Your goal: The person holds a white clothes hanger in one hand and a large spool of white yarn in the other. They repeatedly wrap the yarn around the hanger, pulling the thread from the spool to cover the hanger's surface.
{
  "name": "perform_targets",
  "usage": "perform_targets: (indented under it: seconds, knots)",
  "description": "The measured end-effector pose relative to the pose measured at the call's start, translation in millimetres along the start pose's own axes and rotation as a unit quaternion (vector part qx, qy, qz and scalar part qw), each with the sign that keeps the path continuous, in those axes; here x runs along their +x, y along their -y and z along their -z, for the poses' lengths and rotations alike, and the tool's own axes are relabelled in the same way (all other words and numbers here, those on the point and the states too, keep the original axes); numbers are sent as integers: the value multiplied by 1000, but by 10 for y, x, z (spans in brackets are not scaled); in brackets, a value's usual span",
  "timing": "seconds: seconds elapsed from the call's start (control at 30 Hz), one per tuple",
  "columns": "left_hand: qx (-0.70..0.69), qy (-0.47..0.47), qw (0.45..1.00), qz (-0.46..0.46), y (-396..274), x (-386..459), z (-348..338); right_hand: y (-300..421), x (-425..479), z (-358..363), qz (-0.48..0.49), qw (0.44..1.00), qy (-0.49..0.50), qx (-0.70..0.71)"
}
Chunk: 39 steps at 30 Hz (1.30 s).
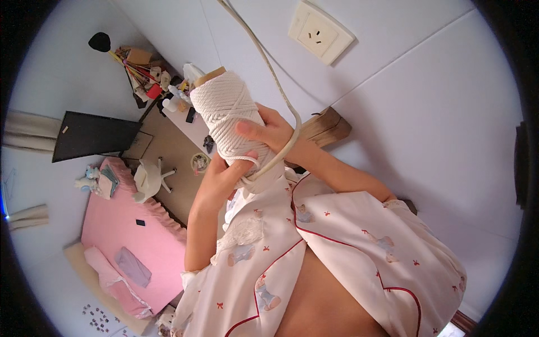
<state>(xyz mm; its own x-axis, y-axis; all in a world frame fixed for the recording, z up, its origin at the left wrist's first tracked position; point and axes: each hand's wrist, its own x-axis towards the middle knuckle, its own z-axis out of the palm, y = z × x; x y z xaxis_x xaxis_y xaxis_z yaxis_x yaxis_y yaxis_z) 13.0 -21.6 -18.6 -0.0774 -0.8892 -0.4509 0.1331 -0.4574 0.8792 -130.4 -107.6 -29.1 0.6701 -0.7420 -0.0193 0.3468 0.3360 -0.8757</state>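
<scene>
Both hands hold a spool of white twisted cord [231, 113] at the centre, tilted, with its cardboard core showing at the upper end. My left hand [227, 172] grips the lower left side, its thumb by a small loose loop of the cord. Around the right side wraps my right hand [269, 128], thumb lying across the windings. A cream-coloured line [276, 80] comes down from the top edge, curves past my right wrist and meets the spool's lower end; whether it is the same cord I cannot tell.
A wall socket [322, 33] is above right, and a rough wooden beam end [332, 126] is behind my right wrist. Left are a long table [181, 120] with small items, a white swivel chair [147, 179], a waste basket [199, 162] and a pink bed [113, 215] bearing a phone.
</scene>
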Motion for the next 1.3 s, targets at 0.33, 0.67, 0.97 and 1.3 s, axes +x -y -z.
perform_targets:
  seconds: [0.33, 0.67, 0.97, 1.3]
  knots:
    - [-35, -14, 999, 35, -98, -217, 157, 989, -466, 491, -141, 956, 95, -237]
    - [2, 105, 991, -87, -193, -424, -19, 274, 140, 316, -237, 873, 410, -121]
    - [25, -101, 995, -4, -170, -117, 195, 421, 246, -79, -229, 964, 107, -87]
    - [51, -14, 985, -164, 46, 116, 247, 1369, 615, 130, 67, 958, 12, -277]
